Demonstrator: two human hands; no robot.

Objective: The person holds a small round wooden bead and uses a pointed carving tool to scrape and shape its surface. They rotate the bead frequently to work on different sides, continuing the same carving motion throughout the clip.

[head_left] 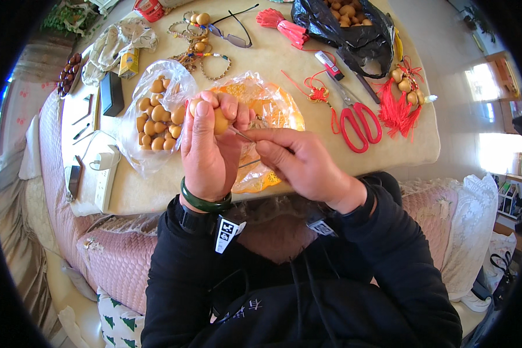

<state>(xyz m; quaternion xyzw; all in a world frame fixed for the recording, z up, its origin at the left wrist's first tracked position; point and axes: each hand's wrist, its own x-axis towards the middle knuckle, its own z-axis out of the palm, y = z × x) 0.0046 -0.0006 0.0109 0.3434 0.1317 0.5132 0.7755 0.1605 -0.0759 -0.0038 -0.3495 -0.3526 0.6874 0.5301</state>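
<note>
The cream table (272, 64) is carrying everything, and the person is leaning over its near edge. A black plastic bag (354, 32) of small gourds is lying open at the far side, and a clear bag (156, 116) of more gourds is sitting just left of the hands, beside an orange bag (272, 116) under them. Red-handled scissors (356, 119) are lying to the right, near red tassels (397, 110). The left hand (209, 151) is holding a small tan gourd (217, 119) above the table edge, fingers clamped round it. The right hand (298, 159) is pinching a thin metal pin (240, 134), its tip touching the gourd.
</note>
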